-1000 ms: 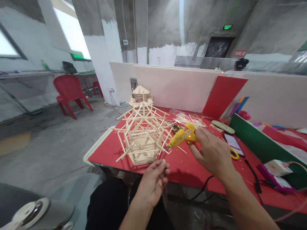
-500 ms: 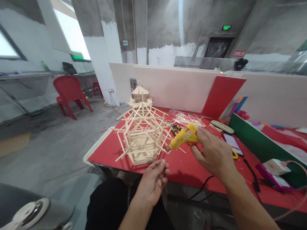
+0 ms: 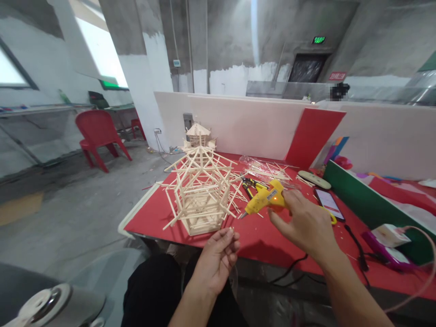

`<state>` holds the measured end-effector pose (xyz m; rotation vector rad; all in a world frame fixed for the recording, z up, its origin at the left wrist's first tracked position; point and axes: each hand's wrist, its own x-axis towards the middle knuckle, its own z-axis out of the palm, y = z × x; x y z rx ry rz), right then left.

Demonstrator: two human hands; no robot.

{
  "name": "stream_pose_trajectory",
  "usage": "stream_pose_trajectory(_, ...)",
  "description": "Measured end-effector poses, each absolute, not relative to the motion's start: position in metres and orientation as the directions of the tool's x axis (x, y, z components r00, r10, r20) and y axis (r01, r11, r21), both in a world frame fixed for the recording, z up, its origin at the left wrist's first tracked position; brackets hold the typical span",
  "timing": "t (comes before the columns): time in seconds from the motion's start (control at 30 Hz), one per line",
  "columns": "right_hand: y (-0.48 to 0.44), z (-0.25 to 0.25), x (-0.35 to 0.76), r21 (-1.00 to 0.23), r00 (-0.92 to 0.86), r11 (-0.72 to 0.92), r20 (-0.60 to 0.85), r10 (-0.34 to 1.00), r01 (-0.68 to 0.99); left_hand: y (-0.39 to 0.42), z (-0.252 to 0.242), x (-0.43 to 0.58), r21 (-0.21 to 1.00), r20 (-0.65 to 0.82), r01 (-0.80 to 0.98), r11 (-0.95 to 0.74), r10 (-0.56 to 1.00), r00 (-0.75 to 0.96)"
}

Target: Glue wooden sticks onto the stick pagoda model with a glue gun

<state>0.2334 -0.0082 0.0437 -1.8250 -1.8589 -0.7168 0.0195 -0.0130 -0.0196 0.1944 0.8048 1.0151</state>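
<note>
On the red desk [image 3: 145,222] stands a stick pavilion [image 3: 203,187]; the right hand [image 3: 306,222] grips a glue gun [image 3: 264,200] at its three o'clock, the left hand [image 3: 218,259] pinches a tiny piece [image 3: 231,229]; a red chair [image 3: 96,128] stands at ten.

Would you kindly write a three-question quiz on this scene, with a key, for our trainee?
1. Which hand holds the glue gun? A: left; B: right; C: both.
2. True or false: in the picture, the stick frame stands left of the phone.
3. Short answer: what do the fingertips of the left hand pinch?

Key
1. B, the right hand.
2. True.
3. A small pale piece, too small to identify.
</note>
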Motion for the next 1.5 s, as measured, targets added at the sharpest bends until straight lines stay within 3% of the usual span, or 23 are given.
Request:
stream_pose_trajectory(0.2,-0.015,-0.021,0.274,-0.231,0.268,-0.213,0.242,0.932,0.949,-0.014,-0.021,0.02,0.514,-0.512,-0.687,0.514,0.826,0.235)
stream_pose_trajectory(0.27,-0.017,-0.05,0.288,-0.288,0.311,-0.275,0.089,0.946,0.917,-0.016,-0.021,0.02,0.494,-0.512,-0.703,0.512,0.825,0.241)
stream_pose_trajectory(0.33,-0.021,-0.074,0.297,-0.316,0.306,-0.278,0.039,0.951,0.907,-0.017,-0.02,0.022,0.457,-0.516,-0.718,0.524,0.814,0.266)
stream_pose_trajectory(0.4,-0.028,-0.087,0.296,-0.281,0.281,-0.236,0.131,0.951,0.93,-0.019,-0.019,0.024,0.415,-0.523,-0.733,0.539,0.8,0.292)
stream_pose_trajectory(0.5,-0.041,-0.08,0.271,-0.227,0.237,-0.147,0.447,0.862,0.963,-0.02,-0.018,0.029,0.353,-0.545,-0.753,0.556,0.776,0.318)
stream_pose_trajectory(0.6,-0.053,-0.051,0.228,-0.357,0.124,0.177,0.676,0.726,0.917,-0.022,-0.015,0.036,0.276,-0.564,-0.766,0.581,0.743,0.36)
stream_pose_trajectory(0.7,-0.055,-0.022,0.185,-0.294,-0.019,0.4,0.786,0.618,0.868,-0.026,-0.011,0.041,0.159,-0.552,-0.775,0.612,0.706,0.444)
stream_pose_trajectory(0.83,-0.05,-0.003,0.158,-0.24,-0.07,0.441,0.813,0.578,0.865,-0.028,-0.004,0.041,0.044,-0.518,-0.792,0.608,0.692,0.503)
stream_pose_trajectory(1.17,-0.048,-0.005,0.155,-0.095,-0.136,0.396,0.846,0.516,0.913,-0.025,0.004,0.034,-0.02,-0.5,-0.78,0.626,0.669,0.55)
stream_pose_trajectory(1.33,-0.045,-0.004,0.152,-0.089,-0.138,0.393,0.847,0.514,0.915,-0.023,-0.002,0.033,0.027,-0.479,-0.784,0.62,0.696,0.534)
stream_pose_trajectory(1.5,-0.042,-0.007,0.152,-0.173,-0.111,0.414,0.809,0.578,0.894,-0.024,-0.001,0.029,0.091,-0.458,-0.792,0.604,0.731,0.505)
